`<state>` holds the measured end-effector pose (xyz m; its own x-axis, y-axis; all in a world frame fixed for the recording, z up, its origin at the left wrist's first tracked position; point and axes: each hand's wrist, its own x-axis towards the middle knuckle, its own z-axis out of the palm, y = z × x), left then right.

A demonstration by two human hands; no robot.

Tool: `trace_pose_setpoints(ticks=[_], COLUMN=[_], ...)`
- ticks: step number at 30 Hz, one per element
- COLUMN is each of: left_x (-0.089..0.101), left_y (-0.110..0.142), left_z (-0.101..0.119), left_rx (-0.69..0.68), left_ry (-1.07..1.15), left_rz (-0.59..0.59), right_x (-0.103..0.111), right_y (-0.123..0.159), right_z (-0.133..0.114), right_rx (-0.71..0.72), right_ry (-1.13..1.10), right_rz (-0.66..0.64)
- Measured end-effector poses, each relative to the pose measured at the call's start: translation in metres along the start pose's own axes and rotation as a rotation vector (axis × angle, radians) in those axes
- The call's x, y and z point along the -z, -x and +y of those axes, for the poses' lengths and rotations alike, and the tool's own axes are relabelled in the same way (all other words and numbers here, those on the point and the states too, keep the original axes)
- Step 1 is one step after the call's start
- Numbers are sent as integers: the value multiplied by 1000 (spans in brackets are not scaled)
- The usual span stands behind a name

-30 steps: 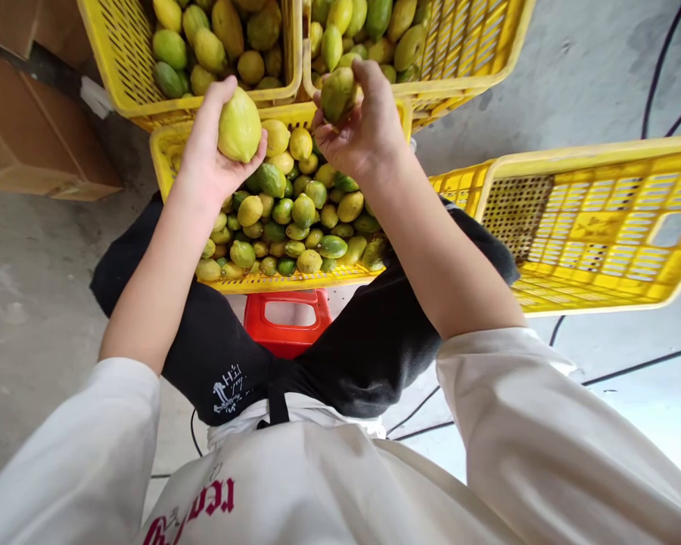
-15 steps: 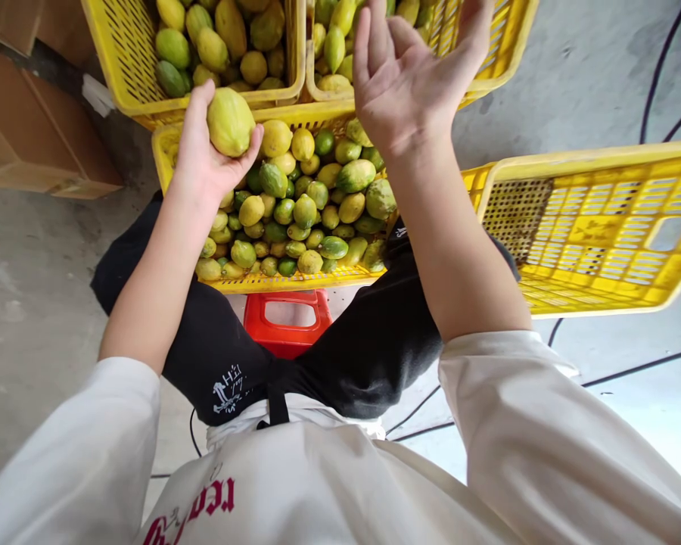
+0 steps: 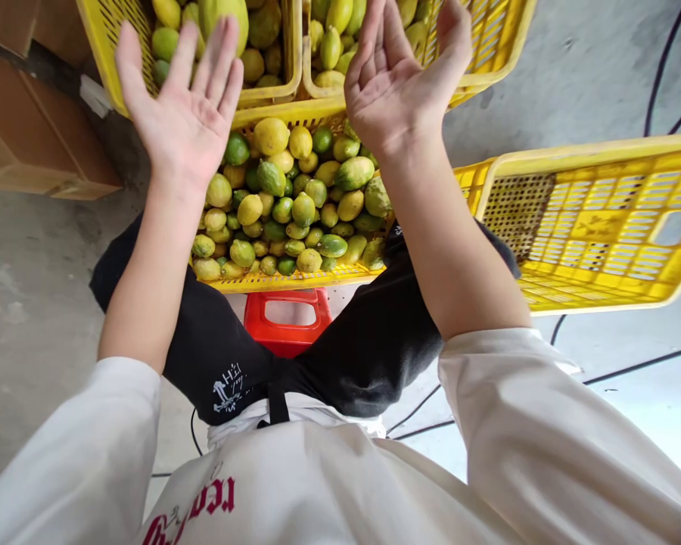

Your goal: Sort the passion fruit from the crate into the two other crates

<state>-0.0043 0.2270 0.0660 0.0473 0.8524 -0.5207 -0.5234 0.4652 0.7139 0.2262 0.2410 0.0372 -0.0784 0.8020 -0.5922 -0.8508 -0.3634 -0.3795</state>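
My left hand (image 3: 185, 113) is raised palm up, fingers spread, holding nothing. Just beyond its fingertips a large yellow-green fruit (image 3: 222, 15) lies over the far left crate (image 3: 110, 53). My right hand (image 3: 400, 76) is also up and open, fingers apart, empty, in front of the far right crate (image 3: 491, 53). Below both hands, a near yellow crate (image 3: 295, 281) between my knees holds several green and yellow fruits (image 3: 295, 204).
An empty yellow crate (image 3: 595, 227) lies tilted on the floor at the right. A red stool (image 3: 287, 322) shows between my legs. Cardboard boxes (image 3: 28, 129) stand at the left. Black cables (image 3: 635, 367) run over the concrete floor.
My left hand let go of the yellow-green fruit and opened; the fruit now sits over the far left crate. My right hand released its fruit earlier and stays open.
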Motion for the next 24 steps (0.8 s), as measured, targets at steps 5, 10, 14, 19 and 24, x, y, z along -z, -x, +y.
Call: trace_pose_setpoints(ticks=[5, 10, 14, 19, 24], left_x=[-4, 2, 5, 15, 41], left_y=[15, 9, -6, -3, 17], left_z=[13, 6, -12, -48, -79], left_rx=[-36, -31, 94, 128, 193], left_ry=[-351, -365, -564, -1518, -2232], left_rz=[-76, -106, -25, -228, -503], right_x=[4, -1, -8, -2, -1], right_y=[-5, -4, 1, 5, 5], right_z=[5, 14, 19, 23, 29], right_rx=[-12, -11, -114, -118, -192], right_ry=[13, 215, 743, 888, 478], right_rz=[55, 202, 225, 162, 242])
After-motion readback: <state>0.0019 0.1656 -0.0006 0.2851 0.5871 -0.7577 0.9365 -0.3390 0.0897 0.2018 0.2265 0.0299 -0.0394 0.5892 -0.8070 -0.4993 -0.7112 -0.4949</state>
